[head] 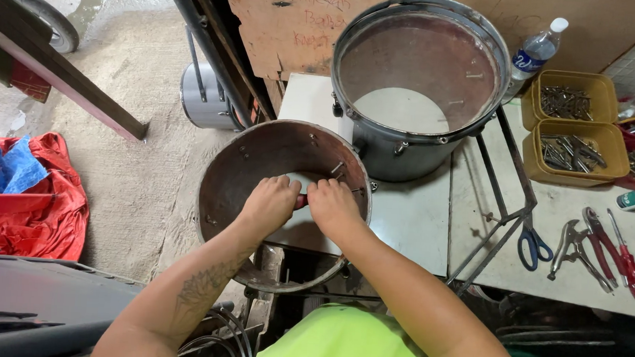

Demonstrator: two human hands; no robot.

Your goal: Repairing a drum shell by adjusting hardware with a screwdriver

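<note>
both sets of fingers were curled shut inside a bare drum shell [237, 168]: the left hand [268, 203] and the right hand [333, 205] met knuckle to knuckle around a small tool with a red handle [302, 200], of which only a sliver showed between them. the tool's working end was hidden, but it pointed toward the bolts [339, 168] poking through the shell's far wall. the shell, brown inside and open at both ends, stood tilted at the near edge of a white table [410, 221], directly in front of the person's yellow-green shirt [344, 345]. the step in hand looked like fastening or loosening hardware on the inner wall; the next move would likely call for steady pressure and a firm counter-hold so the shell did not roll. behind it stood a finished grey drum [407, 147] with a metal hoop. to the right lay 2 yellow tubs of bolts [572, 128], blue-handled scissors [534, 247], pliers [577, 249], a red screwdriver [629, 267] and a water bottle [534, 53].
</note>
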